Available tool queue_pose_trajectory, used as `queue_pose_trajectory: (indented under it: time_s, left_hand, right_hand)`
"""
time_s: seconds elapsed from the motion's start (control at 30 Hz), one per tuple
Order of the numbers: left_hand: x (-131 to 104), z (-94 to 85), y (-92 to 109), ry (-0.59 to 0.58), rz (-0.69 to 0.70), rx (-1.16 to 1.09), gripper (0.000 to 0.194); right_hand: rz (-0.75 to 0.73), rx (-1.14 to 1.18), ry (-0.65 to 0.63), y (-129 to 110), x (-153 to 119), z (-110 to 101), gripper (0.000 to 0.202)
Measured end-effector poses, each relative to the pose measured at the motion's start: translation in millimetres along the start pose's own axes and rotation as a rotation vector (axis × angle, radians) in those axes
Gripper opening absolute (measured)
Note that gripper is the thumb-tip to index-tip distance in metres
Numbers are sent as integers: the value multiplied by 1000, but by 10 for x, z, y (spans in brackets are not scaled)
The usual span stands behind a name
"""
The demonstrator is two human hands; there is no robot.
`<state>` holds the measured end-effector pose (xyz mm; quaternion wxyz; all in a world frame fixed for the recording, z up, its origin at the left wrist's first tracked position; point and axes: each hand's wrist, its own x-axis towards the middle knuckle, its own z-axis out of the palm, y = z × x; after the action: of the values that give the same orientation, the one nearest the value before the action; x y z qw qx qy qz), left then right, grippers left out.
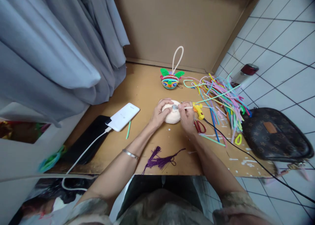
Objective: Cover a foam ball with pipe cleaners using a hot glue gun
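Observation:
A round cream-coloured ball (pixel 172 118) with a grey spot on its top sits between my hands on the table. My left hand (pixel 159 112) is closed around its left side, thumb on top near the grey spot. At the ball's right side my right hand (pixel 187 116) is pinched on a thin white strip (pixel 189 107), whose end sticks out to the right; its exact kind is unclear. Close beyond that hand lies a yellow glue gun (pixel 198 110) with a black cord. Red-handled scissors (pixel 200 127) lie partly hidden beside my right wrist.
A colourful animal-face ornament (pixel 170 81) with a white loop stands behind the ball. Many pipe cleaners (pixel 221 93) are heaped at right, beside a brown handbag (pixel 275 133). Purple tassels (pixel 159 161) lie in front. At left are a white phone (pixel 124 116) on a cable and a grey curtain (pixel 73 38).

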<state>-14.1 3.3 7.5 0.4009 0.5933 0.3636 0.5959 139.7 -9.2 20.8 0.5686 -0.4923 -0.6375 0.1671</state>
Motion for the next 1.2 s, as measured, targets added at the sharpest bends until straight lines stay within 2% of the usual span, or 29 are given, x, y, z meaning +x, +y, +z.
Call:
queue_pose_trajectory:
  time_s: [0.37, 0.57, 0.67, 0.9, 1.2]
  left_hand:
    - [-3, 4, -7, -6, -15, -4, 30]
    - [-6, -4, 1, -58, 35, 21, 29]
    - [-5, -13, -13, -73, 41, 46, 30]
    - [-7, -23, -21, -68, 43, 46, 34]
    - [-14, -39, -68, -72, 77, 95, 35]
  right_hand:
    - [11, 32, 7, 14, 8, 17, 40]
    - [211, 228, 51, 64, 57, 43, 47]
    - [258, 275, 49, 61, 76, 44, 50]
    - [227, 257, 19, 49, 63, 15, 49]
    - [147, 258, 54, 92, 51, 38, 47]
